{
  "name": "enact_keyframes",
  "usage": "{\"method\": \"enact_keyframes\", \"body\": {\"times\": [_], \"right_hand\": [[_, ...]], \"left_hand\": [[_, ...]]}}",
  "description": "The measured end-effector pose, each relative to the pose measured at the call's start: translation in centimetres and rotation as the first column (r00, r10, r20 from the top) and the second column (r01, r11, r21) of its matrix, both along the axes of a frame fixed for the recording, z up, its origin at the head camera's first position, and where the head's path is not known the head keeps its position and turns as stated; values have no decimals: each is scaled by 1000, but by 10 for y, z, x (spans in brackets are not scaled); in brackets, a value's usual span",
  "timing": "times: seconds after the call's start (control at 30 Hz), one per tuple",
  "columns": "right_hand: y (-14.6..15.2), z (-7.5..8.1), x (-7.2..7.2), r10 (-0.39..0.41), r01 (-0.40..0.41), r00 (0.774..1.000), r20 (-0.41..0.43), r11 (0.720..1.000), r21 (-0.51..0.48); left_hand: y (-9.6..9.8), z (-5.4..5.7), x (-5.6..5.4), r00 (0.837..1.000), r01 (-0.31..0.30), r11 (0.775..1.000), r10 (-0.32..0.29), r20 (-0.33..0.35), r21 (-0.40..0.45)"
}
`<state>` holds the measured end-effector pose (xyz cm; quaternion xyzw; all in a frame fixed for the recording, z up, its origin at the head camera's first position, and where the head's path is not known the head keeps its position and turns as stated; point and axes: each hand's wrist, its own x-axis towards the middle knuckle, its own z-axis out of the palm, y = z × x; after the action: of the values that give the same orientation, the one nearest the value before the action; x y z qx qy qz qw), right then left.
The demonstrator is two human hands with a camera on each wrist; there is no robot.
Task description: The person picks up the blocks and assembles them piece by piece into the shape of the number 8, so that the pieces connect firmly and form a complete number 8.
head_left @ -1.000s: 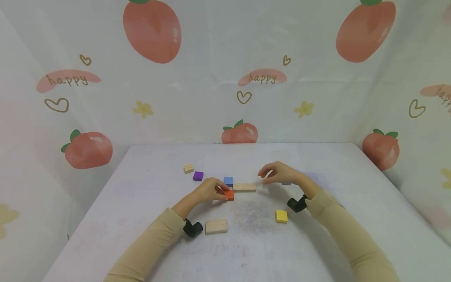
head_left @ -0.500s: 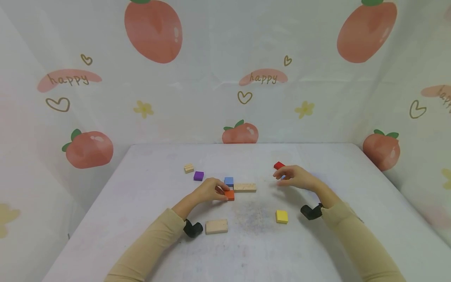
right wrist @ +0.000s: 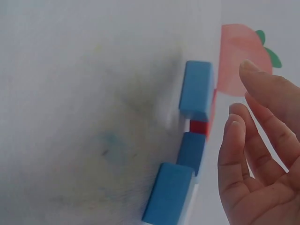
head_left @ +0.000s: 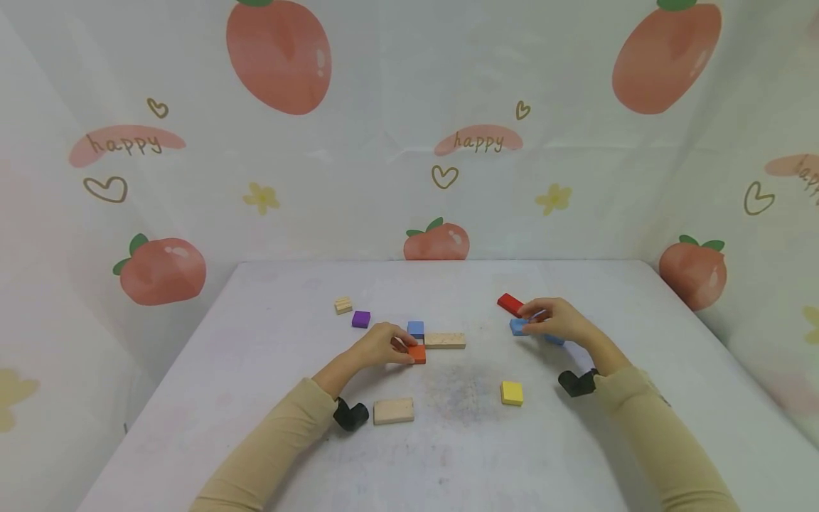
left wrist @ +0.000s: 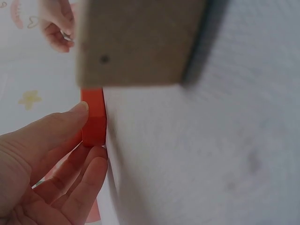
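My left hand (head_left: 382,344) pinches an orange-red block (head_left: 418,354) that rests on the table. In the left wrist view the thumb lies on one side of that block (left wrist: 94,117), with fingertips at its near end. Touching or close to it are a small blue block (head_left: 416,329) and a long plain wooden block (head_left: 444,340). Over the right side of the table, my right hand (head_left: 558,318) has loosely bent fingers and holds nothing. Below it lie blue blocks (head_left: 519,327), partly hidden in the head view; the right wrist view shows several blue blocks (right wrist: 196,89).
Behind the right hand lies a red block (head_left: 510,304). A yellow block (head_left: 511,393) sits front right, and a wide wooden block (head_left: 393,411) lies by the left wrist. A purple block (head_left: 361,319) and small wooden pieces (head_left: 343,305) are back left.
My right hand has moved right, away from the long wooden block to above the blue blocks, uncovering the red block. The left hand has stayed on the orange-red block.
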<state>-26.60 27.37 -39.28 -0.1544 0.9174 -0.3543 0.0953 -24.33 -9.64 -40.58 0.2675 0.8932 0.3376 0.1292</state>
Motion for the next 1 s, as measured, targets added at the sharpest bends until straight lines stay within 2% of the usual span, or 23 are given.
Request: {"method": "enact_keyframes", "body": {"times": [0.27,1.0], "right_hand": [[2,-9,-8,-11,12,1000,-15,999,32],[-7,-12,-12,-25,23,999,36,998,55]], "left_hand": [[-1,1,0,1000,9,1000,-9,5,6],[0,-2,-1,1000,0,1000,0,8,13]]}}
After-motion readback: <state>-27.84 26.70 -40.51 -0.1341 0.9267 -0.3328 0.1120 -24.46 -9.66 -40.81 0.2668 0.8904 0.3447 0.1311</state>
